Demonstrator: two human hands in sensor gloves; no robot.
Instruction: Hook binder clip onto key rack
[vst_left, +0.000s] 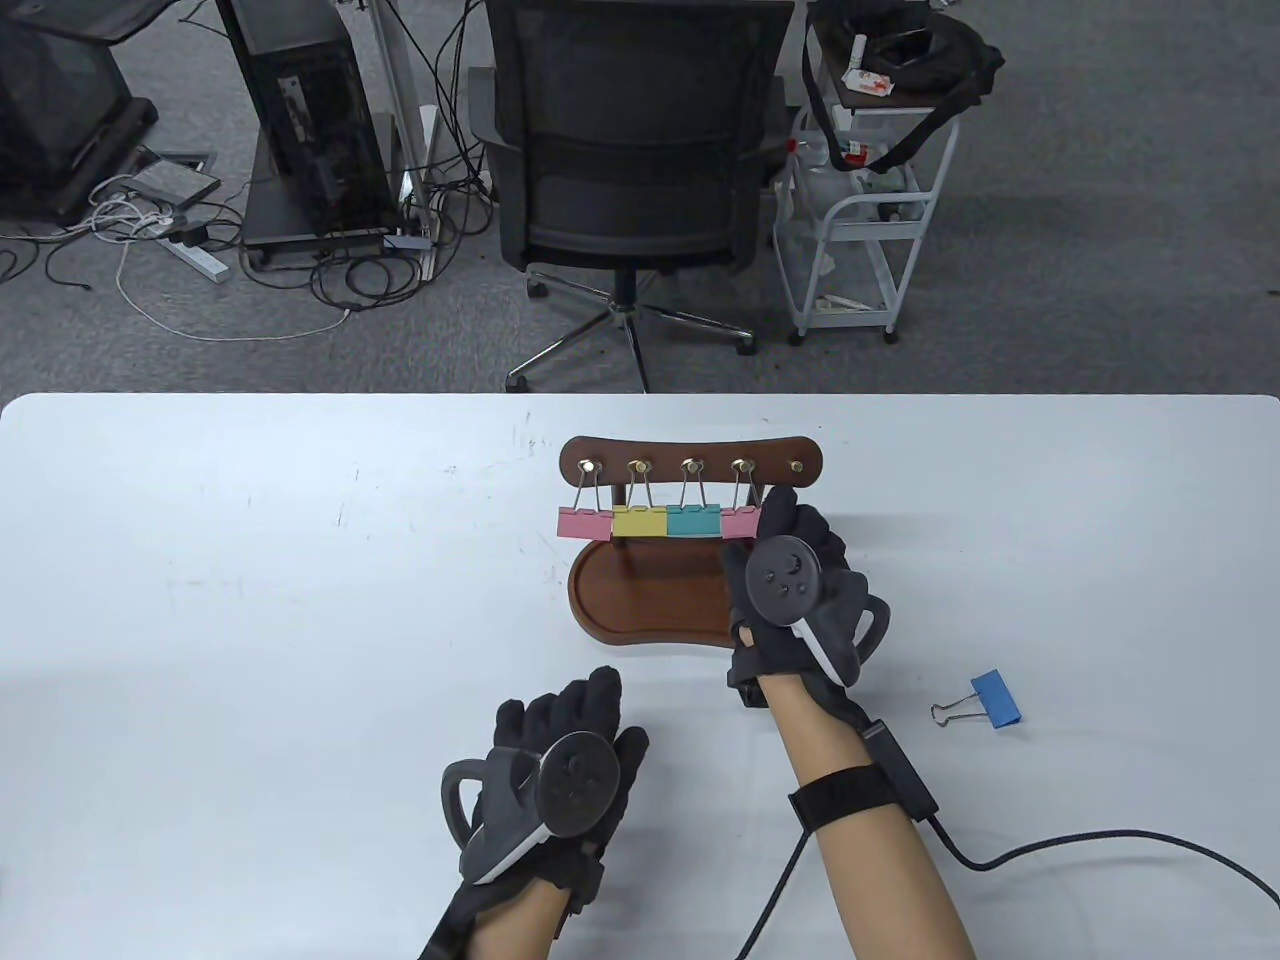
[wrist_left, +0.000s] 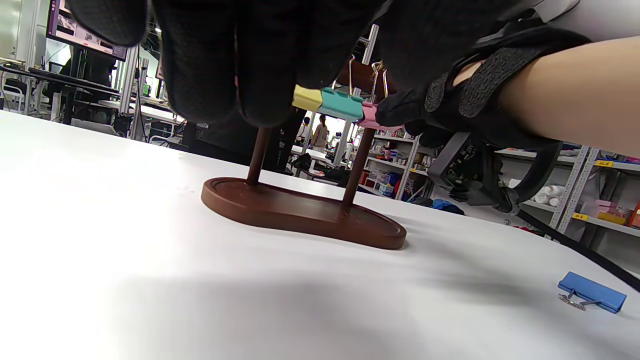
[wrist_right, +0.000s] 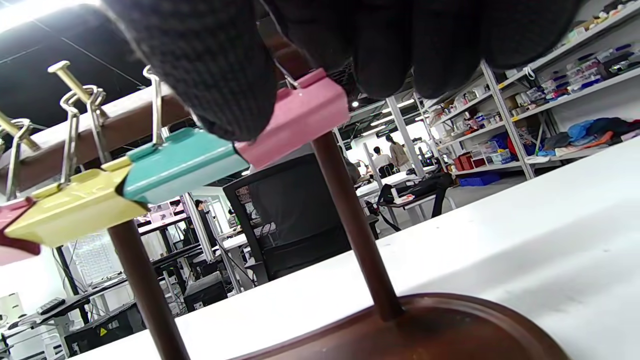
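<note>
A: What is held in the right hand (vst_left: 792, 590)?

B: The pink clip (wrist_right: 295, 117) is pinched in its grip, the thumb on one side and the other fingers (wrist_right: 395, 45) on the other. The clip's wire loop is on the fourth peg of the key rack (vst_left: 692, 462), counted from the left. It cannot be told if the loop is fully hooked on.

A: And the left hand (vst_left: 560, 780)?

B: It is rested flat on the table (vst_left: 250, 600), in front of the rack and well apart from it. Nothing is held in it.

A: What else is hung on the rack?

B: A second pink clip (vst_left: 584, 522), a yellow clip (vst_left: 638, 521) and a teal clip (vst_left: 692, 520) are hung in a row to the left of the held one. The last peg (vst_left: 797, 467), on the rack's right end, is bare.

A: Where is the next clip?

B: A blue clip (vst_left: 996, 697) is laid flat on the table, to the right of the rack and nearer the right hand. Its long side is pointed away from the person, and its wire loop is pointed left.

A: What are the things like?

B: The rack is smooth brown wood with small gold pegs. The clips are shiny painted metal with thin bent wire handles.
</note>
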